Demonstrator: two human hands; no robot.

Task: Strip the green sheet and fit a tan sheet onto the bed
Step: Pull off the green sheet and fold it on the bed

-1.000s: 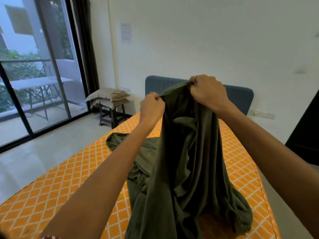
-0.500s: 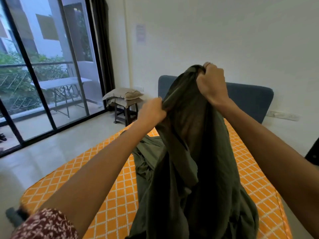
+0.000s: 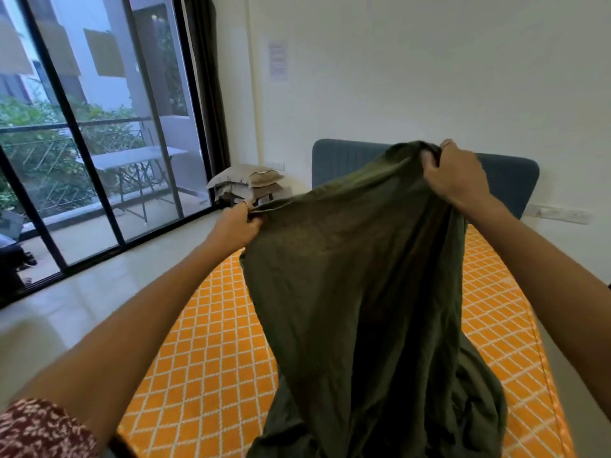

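The dark green sheet (image 3: 357, 285) hangs in the air above the bed, spread between both hands and bunched at its lower end. My left hand (image 3: 236, 224) pinches its upper edge on the left. My right hand (image 3: 454, 175) grips the upper edge higher up on the right. Under it lies the bare mattress (image 3: 205, 358) with an orange and white lattice cover. No tan sheet can be told apart for sure; tan folded bedding (image 3: 248, 181) lies stacked on a stool by the wall.
A blue headboard (image 3: 344, 161) stands against the white wall. Dark-framed glass sliding doors (image 3: 99, 143) fill the left side, with pale tiled floor (image 3: 82, 309) between them and the bed. A wall socket strip (image 3: 558, 214) is right of the headboard.
My hands have moved apart, the left one out to the left, so the green sheet is spread wider between them. The sheet has lifted further off the mattress.
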